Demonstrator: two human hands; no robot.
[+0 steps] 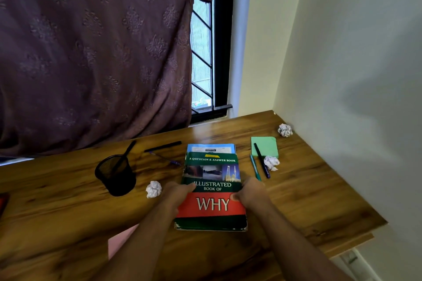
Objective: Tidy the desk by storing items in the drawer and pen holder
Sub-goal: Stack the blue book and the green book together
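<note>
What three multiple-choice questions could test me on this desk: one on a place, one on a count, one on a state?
1. Where does the green sticky-note pad lie?
A. right of the book
B. inside the pen holder
C. on the book

2. How many crumpled paper balls are on the desk?
A. one
B. three
C. five

3. What are the hands doing?
A. hanging idle
B. gripping the book's sides
C. writing

Answers: 1 A, it lies beyond the book's right edge. 2 B, three show. 3 B, left hand and right hand clasp opposite edges.

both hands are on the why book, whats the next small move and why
Probably lift the book off the desk: the left hand and right hand already grip its two side edges, and it lies atop a blue book.
</note>
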